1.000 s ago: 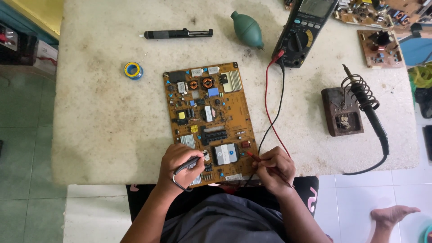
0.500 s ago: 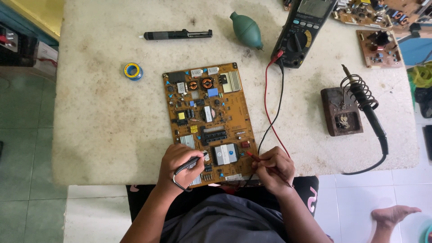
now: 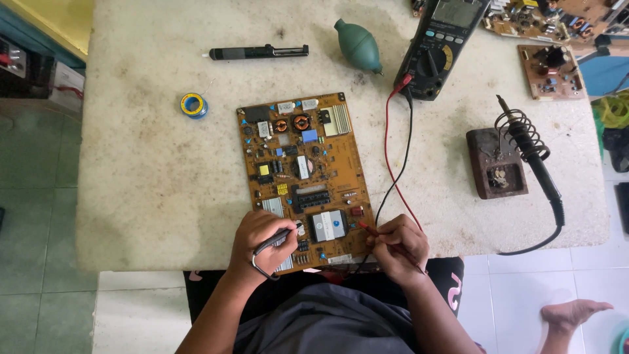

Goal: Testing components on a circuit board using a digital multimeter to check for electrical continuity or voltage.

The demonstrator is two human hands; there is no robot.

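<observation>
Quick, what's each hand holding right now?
Left hand: closed on the black probe, tip on the circuit board.
Right hand: closed on the red probe, tip on the same board.

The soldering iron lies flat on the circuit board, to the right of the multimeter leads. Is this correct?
Not quite. In the head view the soldering iron rests in the coil of its stand on the table, apart from the circuit board. It is right of the leads.
</observation>
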